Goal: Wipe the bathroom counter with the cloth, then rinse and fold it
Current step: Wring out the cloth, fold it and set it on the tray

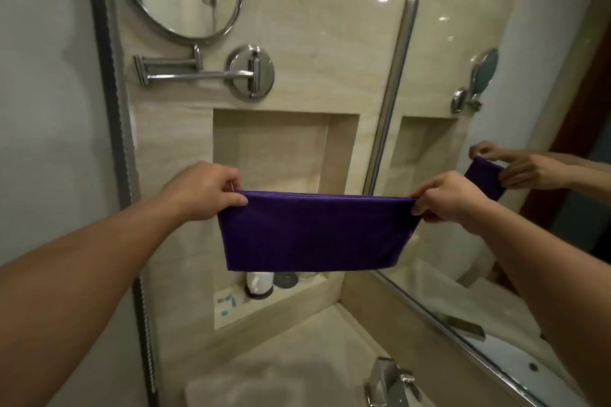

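One cloth (314, 231), purple, held in the air above the back of the bench (297, 350), in front of the wall niche (284, 149). Two hands, set apart: left hand (205, 190) pinches the upper left corner, right hand (446, 196) the upper right. The top edge is taut and the rest hangs flat. Handling, as judged: light, soft, limp; sags wherever unsupported. Best taken at corners or along an edge. One tap (390, 380), toward the bench's right side.

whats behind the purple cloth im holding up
The cloth hangs in front of the wall niche. Below its edge show a white bottle and a grey round object; their tops and the niche's lower back are covered.
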`<state>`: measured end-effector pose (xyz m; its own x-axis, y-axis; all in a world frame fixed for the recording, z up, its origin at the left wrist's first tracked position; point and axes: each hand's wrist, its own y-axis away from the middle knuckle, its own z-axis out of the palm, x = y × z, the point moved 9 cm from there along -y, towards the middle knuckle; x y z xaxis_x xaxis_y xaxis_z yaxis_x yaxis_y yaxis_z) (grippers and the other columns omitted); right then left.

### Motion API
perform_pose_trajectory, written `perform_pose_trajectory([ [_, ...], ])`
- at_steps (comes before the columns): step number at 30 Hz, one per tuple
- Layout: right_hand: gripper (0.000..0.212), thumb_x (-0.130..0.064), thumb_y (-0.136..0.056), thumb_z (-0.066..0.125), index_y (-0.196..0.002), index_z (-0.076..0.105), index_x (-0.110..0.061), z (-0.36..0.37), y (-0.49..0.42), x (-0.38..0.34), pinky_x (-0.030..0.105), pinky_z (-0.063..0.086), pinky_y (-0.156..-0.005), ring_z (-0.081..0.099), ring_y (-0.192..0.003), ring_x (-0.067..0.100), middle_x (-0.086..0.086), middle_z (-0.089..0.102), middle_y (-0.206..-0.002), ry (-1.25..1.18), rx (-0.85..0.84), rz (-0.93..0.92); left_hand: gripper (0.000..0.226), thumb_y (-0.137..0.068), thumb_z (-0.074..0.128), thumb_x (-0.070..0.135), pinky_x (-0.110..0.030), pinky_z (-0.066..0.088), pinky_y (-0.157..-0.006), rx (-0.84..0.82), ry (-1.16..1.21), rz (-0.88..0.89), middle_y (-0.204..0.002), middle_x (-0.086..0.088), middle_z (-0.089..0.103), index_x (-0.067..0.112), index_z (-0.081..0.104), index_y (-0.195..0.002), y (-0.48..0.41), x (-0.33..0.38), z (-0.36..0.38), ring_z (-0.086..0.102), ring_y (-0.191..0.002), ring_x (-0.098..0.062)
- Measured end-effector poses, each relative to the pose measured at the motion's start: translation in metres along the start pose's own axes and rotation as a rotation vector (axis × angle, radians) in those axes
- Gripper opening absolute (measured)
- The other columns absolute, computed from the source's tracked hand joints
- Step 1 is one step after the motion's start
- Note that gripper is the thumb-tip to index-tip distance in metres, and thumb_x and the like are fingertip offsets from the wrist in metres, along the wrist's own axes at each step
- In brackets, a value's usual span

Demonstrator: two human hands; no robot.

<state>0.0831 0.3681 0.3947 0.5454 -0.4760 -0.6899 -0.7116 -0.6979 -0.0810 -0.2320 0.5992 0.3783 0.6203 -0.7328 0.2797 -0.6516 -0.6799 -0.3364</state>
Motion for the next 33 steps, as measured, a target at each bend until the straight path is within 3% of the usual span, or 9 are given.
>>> perform_pose_trajectory([
  [8,0.023,0.003,-0.084,0.069,-0.082,0.077,-0.017,-0.060,0.030,-0.013,0.044,0.061,-0.085,0.069,-0.092,0.028,0.010,0.075,-0.091,-0.065,0.129,-0.028,0.017,-0.083,0.074,0.041,-0.033,0.048,-0.067,0.064,0.032,0.069,-0.076,0.011,0.064,0.030,0.061,-0.077,-0.006,0.039,-0.036,0.060,-0.075,-0.011],
  [22,0.018,-0.001,-0.084,0.071,-0.084,0.078,-0.018,-0.039,0.027,-0.009,0.041,0.061,-0.085,0.069,-0.089,0.025,0.008,0.075,-0.089,-0.019,0.080,-0.009,0.017,-0.084,0.074,0.040,-0.037,0.052,-0.073,-0.013,0.055,0.012,-0.077,0.011,0.067,0.029,0.062,-0.078,0.000,0.018,-0.003,0.062,-0.076,-0.012],
  [27,0.017,-0.002,-0.083,0.072,-0.083,0.078,-0.018,-0.006,0.017,0.005,0.031,0.050,-0.059,0.060,-0.068,0.020,0.011,0.073,-0.084,0.044,0.063,0.028,0.015,-0.085,0.074,0.034,-0.034,0.050,-0.068,-0.019,0.130,-0.013,-0.077,0.009,0.067,0.029,0.063,-0.077,0.008,-0.003,0.029,0.062,-0.075,-0.012],
  [30,0.016,0.002,-0.085,0.070,-0.086,0.076,-0.013,0.034,0.016,0.028,0.028,0.056,-0.055,0.068,-0.066,0.020,0.011,0.073,-0.083,0.029,0.027,0.135,0.013,-0.085,0.075,0.030,-0.031,0.048,-0.060,-0.065,0.222,-0.023,-0.077,0.007,0.068,0.027,0.064,-0.078,0.017,-0.024,0.068,0.063,-0.067,-0.014],
  [33,0.018,0.007,-0.084,0.069,-0.086,0.076,-0.009,0.076,0.010,0.058,0.030,0.061,-0.058,0.073,-0.071,0.025,0.014,0.073,-0.084,0.006,0.028,0.246,0.014,-0.082,0.076,0.037,-0.036,0.052,-0.070,-0.066,0.253,-0.046,-0.077,0.011,0.068,0.031,0.066,-0.076,0.019,-0.050,0.095,0.064,-0.074,-0.013],
])
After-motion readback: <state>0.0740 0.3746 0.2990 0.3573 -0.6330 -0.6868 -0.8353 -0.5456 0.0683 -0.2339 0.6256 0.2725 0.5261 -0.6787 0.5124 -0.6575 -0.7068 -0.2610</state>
